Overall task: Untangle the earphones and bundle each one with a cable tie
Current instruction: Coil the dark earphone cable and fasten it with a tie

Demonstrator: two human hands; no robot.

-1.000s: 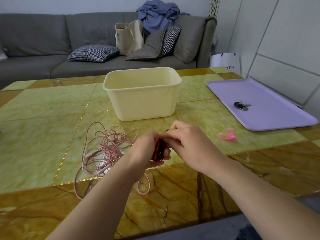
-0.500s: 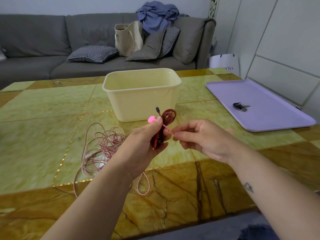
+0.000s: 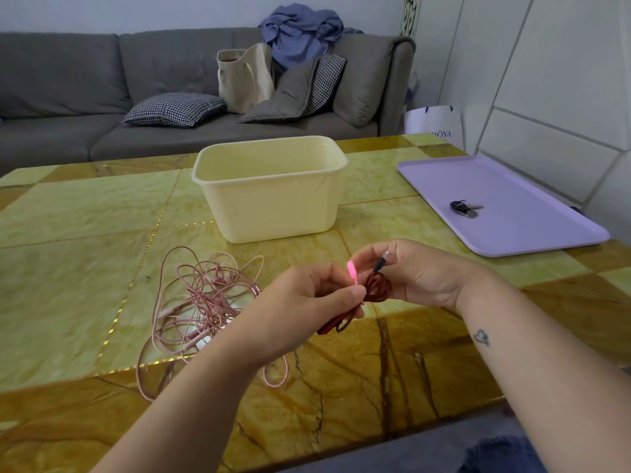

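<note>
- The left hand (image 3: 307, 302) pinched the coiled red earphones (image 3: 379, 290) at mid-length between thumb and forefinger. The other fingers were curled in.
- The pink cable tie (image 3: 351, 272) stood up from that same pinch, with its free end pointing upward between the two hands.
- Half a second earlier the right hand (image 3: 423, 274) had pulled the tie's tail out to the side. It had since released the tail and closed its curled fingers round the upper loop of the coil, beside the plug.
- Whether the tie was fastened could not be determined. Judged from the loose end, the binding step was unfinished.
- The red earphones were held above the table (image 3: 68, 268), in front of the yellow tub (image 3: 269, 199).
- The pink earphones (image 3: 205, 295) lay tangled and unbound on the table to the left, so the task was less than half complete.
</note>
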